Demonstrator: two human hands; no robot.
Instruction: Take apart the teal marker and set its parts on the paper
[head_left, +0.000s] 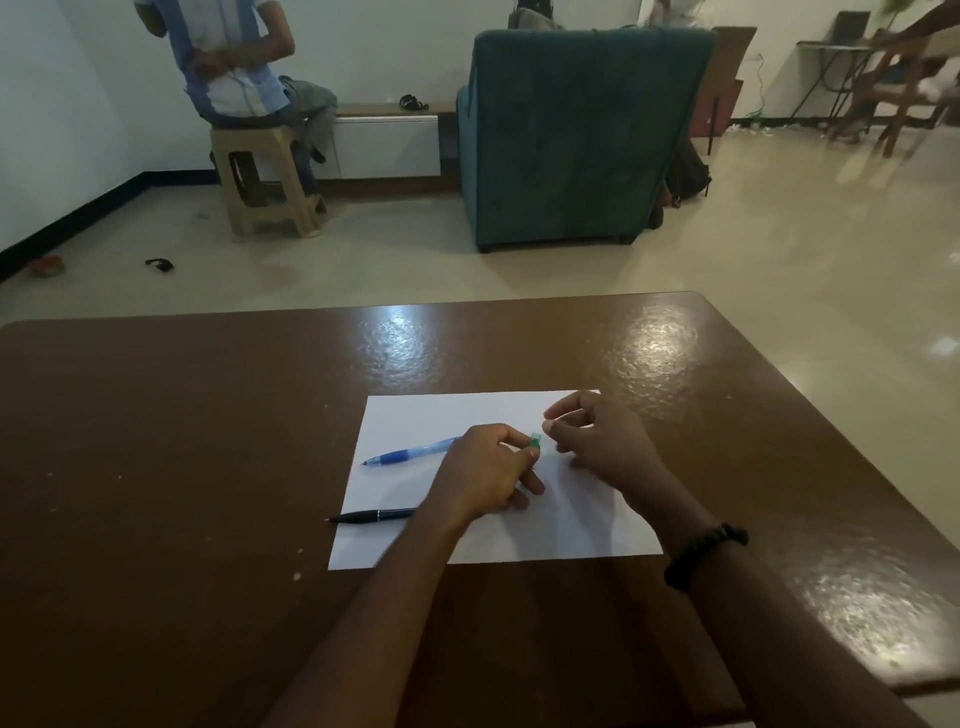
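A white sheet of paper (415, 415) lies on the brown table (182, 441). My left hand (485, 470) grips a small green and clear pen-like object (535, 442) over the sheet. My right hand (597, 441), with a black bead bracelet on its wrist, has its fingers curled right beside the object's green end; thumb and forefinger pinch at that end. A blue pen (410, 450) lies on the sheet left of my left hand. A black pen (371, 516) lies across the sheet's left edge.
Beyond the table stands a teal armchair (582, 135). A person sits on a beige plastic stool (265, 176) at the back left. Small items lie on the floor at left, and chairs and a desk stand at the far right.
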